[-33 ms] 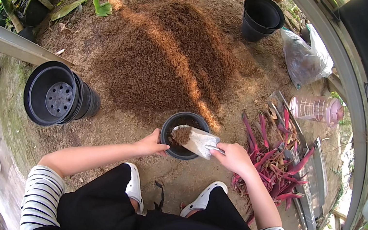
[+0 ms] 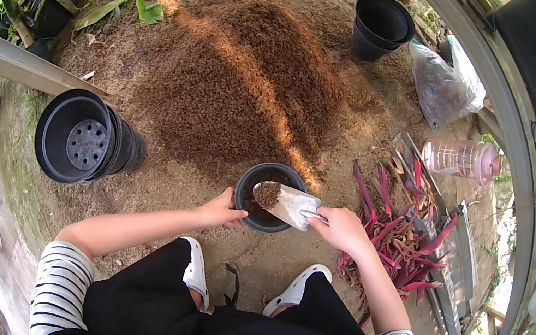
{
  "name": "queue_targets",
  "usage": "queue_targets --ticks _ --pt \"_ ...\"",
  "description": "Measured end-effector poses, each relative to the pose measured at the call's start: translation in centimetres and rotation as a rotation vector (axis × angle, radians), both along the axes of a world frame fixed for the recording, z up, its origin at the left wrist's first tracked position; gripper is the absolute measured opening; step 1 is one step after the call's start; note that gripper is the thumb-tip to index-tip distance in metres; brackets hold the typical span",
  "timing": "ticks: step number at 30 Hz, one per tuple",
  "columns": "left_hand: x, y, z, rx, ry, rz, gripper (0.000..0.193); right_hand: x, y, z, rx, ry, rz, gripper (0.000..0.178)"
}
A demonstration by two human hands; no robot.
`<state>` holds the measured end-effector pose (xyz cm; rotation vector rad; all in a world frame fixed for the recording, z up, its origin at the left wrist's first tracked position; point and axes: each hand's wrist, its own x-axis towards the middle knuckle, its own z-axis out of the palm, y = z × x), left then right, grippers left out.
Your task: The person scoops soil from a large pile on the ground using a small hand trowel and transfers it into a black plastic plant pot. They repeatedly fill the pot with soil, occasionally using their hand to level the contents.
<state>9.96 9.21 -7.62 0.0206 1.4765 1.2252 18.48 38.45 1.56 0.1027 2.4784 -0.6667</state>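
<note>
A small round black plant pot [image 2: 242,214] stands on the ground in front of my feet, with some brown soil inside. My left hand [image 2: 220,209] grips its left rim, thumb toward the near side. In my right hand [image 2: 338,227] is the handle of a metal hand trowel [image 2: 290,204], its blade lying over the pot's opening from the right. A patch of brown soil [image 2: 268,195] rests on the blade's tip. Just beyond the pot spreads a large heap of loose brown potting mix [image 2: 245,92].
Stacked black pots [image 2: 125,146] lie tilted at left; more black pots [image 2: 382,26] stand at the far right. Near those are a clear plastic bag [image 2: 444,84] and a pinkish bottle [image 2: 459,159]. Purple-leaved cuttings [image 2: 398,241] lie right of my right hand, beside metal strips [image 2: 464,252].
The soil patch on the trowel looks slightly smaller. Both hands and the pot stay in nearly the same place.
</note>
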Motion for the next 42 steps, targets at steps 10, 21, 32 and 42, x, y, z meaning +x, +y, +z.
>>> queue_targets --ticks 10,21,32,42 --pt "0.1 0.3 1.5 -0.007 0.015 0.027 0.065 -0.8 1.1 2.3 0.101 -0.104 0.088 0.038" --pt "1.6 0.8 2.0 -0.012 -0.029 0.042 0.052 -0.1 3.5 3.5 -0.109 -0.263 0.115 0.037" --pt "-0.5 0.3 0.9 -0.022 0.119 0.037 0.053 -0.9 8.1 -0.8 -0.159 0.102 -0.271 0.030" --pt "-0.3 0.4 0.8 0.034 0.073 0.034 0.054 -6.3 3.6 -13.6 -0.037 0.170 -0.430 0.037"
